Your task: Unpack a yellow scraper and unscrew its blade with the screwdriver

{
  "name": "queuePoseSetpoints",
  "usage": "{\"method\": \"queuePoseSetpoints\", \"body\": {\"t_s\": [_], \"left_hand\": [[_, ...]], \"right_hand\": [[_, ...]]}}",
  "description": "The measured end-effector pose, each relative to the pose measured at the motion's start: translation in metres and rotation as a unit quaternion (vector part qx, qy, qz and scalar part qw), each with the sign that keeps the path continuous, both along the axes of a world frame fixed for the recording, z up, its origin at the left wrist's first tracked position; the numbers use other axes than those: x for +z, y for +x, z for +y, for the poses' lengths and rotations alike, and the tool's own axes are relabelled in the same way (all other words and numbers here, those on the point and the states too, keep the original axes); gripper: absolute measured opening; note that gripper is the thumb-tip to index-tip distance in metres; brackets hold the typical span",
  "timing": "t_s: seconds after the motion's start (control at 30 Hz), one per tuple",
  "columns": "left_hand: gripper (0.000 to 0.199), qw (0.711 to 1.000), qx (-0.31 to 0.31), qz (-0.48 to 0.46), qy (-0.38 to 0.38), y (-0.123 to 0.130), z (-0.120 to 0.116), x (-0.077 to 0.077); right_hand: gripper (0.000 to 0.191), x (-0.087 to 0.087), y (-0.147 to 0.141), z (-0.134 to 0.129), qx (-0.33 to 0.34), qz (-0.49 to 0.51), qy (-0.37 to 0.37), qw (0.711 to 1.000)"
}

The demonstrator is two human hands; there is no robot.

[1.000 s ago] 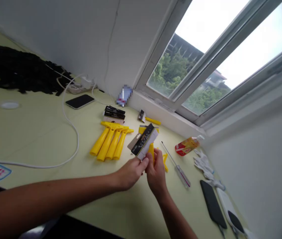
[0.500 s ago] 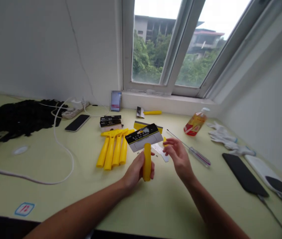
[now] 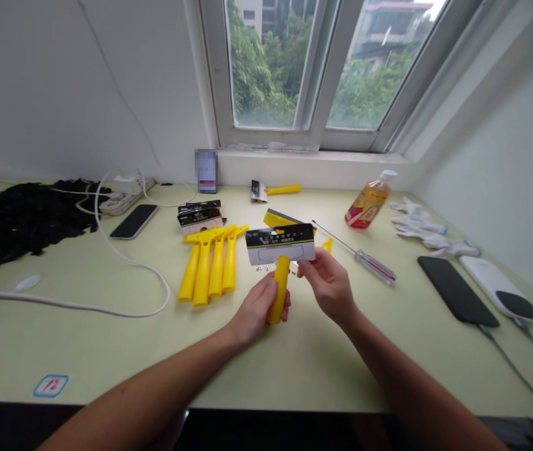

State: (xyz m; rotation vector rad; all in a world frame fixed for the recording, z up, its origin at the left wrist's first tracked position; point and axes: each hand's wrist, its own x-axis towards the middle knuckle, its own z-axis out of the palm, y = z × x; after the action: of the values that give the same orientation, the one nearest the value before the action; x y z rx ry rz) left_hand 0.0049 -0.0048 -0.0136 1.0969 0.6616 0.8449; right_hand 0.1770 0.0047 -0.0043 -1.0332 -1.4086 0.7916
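Since the last look: right hand (image 3: 327,287) has closed in, its fingers (image 3: 304,266), apart from the printed card (image 3: 280,244) before, now at the card's lower edge. Card has swung from a slant to level and sits higher. Yellow scraper handle (image 3: 280,289) in the left hand (image 3: 255,308) no longer stands straight up; its top now leans right. Head view has shifted, window (image 3: 270,62) higher in frame.

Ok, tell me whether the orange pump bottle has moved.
No: the orange pump bottle stays put, by the right end of the window sill.
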Motion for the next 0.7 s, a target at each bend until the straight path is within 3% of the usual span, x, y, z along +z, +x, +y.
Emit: {"method": "queuePoseSetpoints", "body": {"t_s": [0.2, 0.4, 0.47, 0.6, 0.7], "left_hand": [[0.051, 0.998, 0.06, -0.02, -0.013, -0.003, 0.002, -0.001], [0.05, 0.99, 0.131, -0.048, -0.009, -0.006, 0.009, -0.003], [0.052, 0.989, 0.137, -0.046, -0.01, -0.006, 0.01, -0.003], [0.055, 0.995, 0.098, -0.02, 0.006, -0.005, 0.007, 0.001], [0.057, 0.998, 0.058, -0.003, 0.012, -0.005, 0.003, 0.004]], "right_hand": [[0.028, 0.004, 0.0, -0.002, 0.081, -0.052, -0.075, 0.992], [0.035, 0.012, 0.001, -0.006, 0.153, -0.194, -0.05, 0.968], [0.05, 0.011, 0.002, -0.006, 0.173, -0.153, -0.077, 0.97], [0.062, 0.006, 0.005, -0.002, 0.131, 0.005, -0.148, 0.98], [0.067, 0.008, 0.01, -0.001, 0.165, 0.083, -0.223, 0.957]]}}
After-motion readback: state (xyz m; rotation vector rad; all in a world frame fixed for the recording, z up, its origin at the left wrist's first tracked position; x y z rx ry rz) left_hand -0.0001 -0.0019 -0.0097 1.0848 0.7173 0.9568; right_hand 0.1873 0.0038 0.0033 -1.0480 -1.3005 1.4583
